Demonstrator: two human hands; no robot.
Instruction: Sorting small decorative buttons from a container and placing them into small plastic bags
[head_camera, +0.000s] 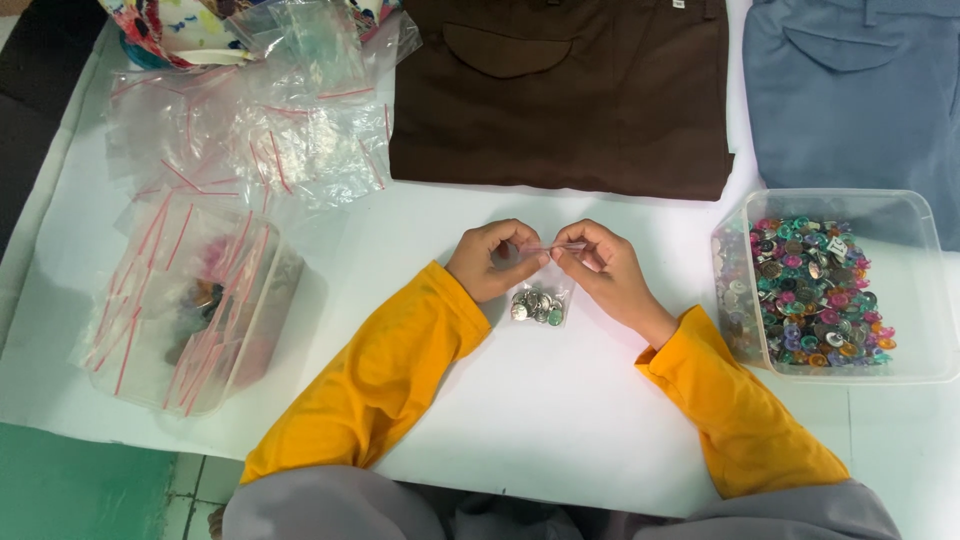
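My left hand (494, 258) and my right hand (603, 270) meet at the middle of the white table (560, 420). Both pinch the top edge of a small clear zip bag (540, 300) that hangs between them. Several silver metal buttons lie in the bottom of the bag. My sleeves are yellow.
A clear plastic tub (900, 290) of coloured and silver buttons stands at the right. A second tub (200, 310) stuffed with empty red-striped zip bags sits at the left, with more loose bags (260, 130) behind it. Folded brown trousers (560, 90) and blue trousers (860, 90) lie at the back.
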